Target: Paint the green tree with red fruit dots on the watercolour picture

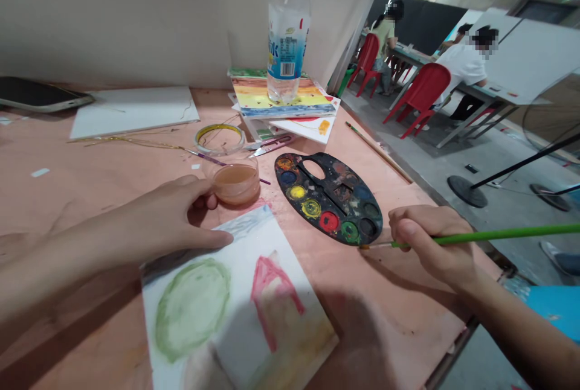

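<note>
The right hand (pixel 430 245) is closing around a green-handled paintbrush (pixel 489 235) at the lower right of the frame, its fingers curled and gripping the handle near the bristles. The brush is lying almost level, its handle running off the right edge and its tip pointing left, just beside the lower edge of the paint palette (pixel 338 221). The palette is sitting at the middle of the frame, much nearer the right hand than the left, with its long axis slanting down to the right.

The left hand (pixel 167 221) is holding nothing, lying half open at the left with its thumb resting on the top edge of a painted card (pixel 235 317). The card is lying at the bottom middle, below the palette, and its long side is slanting down to the right. The left hand's fingertips are curling just beside a cup of brownish water (pixel 235 182).

Behind the cup, a stack of painted cards (pixel 283 97) is supporting a plastic bottle (pixel 287 34), and two people (pixel 460 67) are sitting at a table at the upper right
</note>
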Tool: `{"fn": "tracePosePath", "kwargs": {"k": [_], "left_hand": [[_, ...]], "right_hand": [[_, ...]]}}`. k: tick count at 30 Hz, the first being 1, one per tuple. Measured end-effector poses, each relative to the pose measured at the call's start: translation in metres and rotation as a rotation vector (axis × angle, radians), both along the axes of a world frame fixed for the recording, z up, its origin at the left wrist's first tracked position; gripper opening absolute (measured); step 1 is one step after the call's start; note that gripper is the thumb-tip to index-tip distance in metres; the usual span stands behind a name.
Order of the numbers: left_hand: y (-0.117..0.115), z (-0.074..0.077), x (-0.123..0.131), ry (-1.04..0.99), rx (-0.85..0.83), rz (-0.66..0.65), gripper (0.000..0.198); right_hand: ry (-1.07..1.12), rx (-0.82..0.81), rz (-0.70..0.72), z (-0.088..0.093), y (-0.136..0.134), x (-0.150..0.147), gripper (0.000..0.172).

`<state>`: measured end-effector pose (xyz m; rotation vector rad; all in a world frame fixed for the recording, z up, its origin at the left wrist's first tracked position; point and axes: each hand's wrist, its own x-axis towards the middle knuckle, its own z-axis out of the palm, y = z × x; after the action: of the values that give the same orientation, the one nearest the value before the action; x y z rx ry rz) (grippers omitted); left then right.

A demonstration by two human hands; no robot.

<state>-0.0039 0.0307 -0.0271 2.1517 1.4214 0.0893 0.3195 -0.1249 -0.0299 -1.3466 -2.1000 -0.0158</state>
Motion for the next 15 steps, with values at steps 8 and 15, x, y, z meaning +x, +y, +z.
{"fn": "tracePosePath", "kwargs": {"k": [8, 15], "left_hand": [[-0.0024, 0.0062, 0.0001, 0.089, 0.0, -0.098, 0.04], [0.0007, 0.0007, -0.0005, 0.069, 0.02, -0.082, 0.044]], "right_hand": [[0.016, 0.032, -0.013, 0.0004, -0.001, -0.0007, 0.042], [0.065, -0.029, 0.016, -0.0012, -0.0043, 0.0005, 0.044]]}}
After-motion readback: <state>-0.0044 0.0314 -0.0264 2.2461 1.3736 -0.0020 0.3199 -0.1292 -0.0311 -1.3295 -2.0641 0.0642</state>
